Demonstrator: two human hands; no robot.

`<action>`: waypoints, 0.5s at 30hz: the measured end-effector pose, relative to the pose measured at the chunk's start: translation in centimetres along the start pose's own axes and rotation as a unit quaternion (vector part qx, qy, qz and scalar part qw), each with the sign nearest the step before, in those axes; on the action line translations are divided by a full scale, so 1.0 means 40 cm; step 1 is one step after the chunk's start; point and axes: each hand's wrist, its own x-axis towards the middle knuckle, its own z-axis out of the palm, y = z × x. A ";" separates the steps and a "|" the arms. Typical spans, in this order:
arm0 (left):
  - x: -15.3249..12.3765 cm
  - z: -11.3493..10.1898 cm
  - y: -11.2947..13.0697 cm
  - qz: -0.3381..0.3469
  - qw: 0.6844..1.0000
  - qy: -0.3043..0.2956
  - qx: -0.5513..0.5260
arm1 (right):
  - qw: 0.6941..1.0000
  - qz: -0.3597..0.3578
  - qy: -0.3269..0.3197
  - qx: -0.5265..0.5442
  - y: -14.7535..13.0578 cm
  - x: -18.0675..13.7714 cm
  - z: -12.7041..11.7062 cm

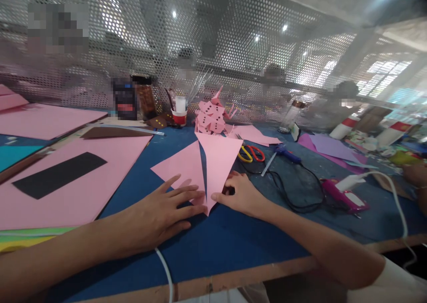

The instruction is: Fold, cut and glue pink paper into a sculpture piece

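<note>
A pink paper sheet point(213, 158) folded into a pointed shape lies on the blue table point(220, 245) in front of me. My left hand point(163, 209) lies flat with fingers spread on the paper's left flap. My right hand point(242, 194) pinches the lower right edge of the paper near its tip, thumb and fingers closed on the fold.
Large pink sheets point(66, 174) with a black strip point(58, 174) lie at left. Scissors point(251, 153), a blue glue gun point(283, 151), a pink glue gun point(340, 194) with cables, a pile of pink paper pieces point(213, 116), jars and a red cup point(179, 116) stand behind. A perforated metal screen point(233, 49) backs the table.
</note>
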 end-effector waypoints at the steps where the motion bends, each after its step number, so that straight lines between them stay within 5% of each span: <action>1: 0.000 0.000 0.000 0.000 1.000 0.003 -0.002 | 1.000 -0.005 0.001 -0.003 -0.003 -0.001 0.001; 15: -0.002 0.006 0.003 0.000 1.000 0.000 -0.008 | 1.000 0.001 -0.019 0.024 -0.016 -0.009 -0.005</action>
